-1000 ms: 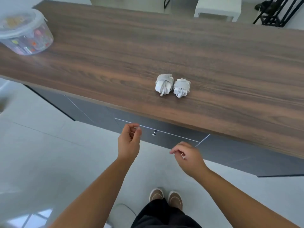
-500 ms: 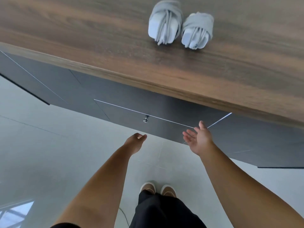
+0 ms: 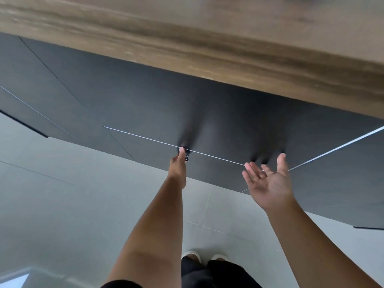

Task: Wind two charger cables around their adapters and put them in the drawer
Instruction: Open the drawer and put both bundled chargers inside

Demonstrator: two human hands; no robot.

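The dark grey drawer front (image 3: 218, 169) sits shut under the wooden counter (image 3: 207, 42). Its small metal knob (image 3: 186, 158) shows beside my left thumb. My left hand (image 3: 179, 165) has reached the knob, with thumb and fingers closing around it. My right hand (image 3: 268, 179) hovers palm-up with fingers spread, just in front of the drawer's right part and holding nothing. The two wound chargers are out of view above the frame.
More dark cabinet fronts (image 3: 62, 86) run to the left and right of the drawer. Grey floor tiles (image 3: 62, 204) lie below, with my shoes (image 3: 204, 256) close to the cabinet. The counter edge overhangs the drawer.
The view has dropped below the counter, so the chargers have left the frame. My left hand rose to the drawer knob. My right hand moved up toward the drawer front.
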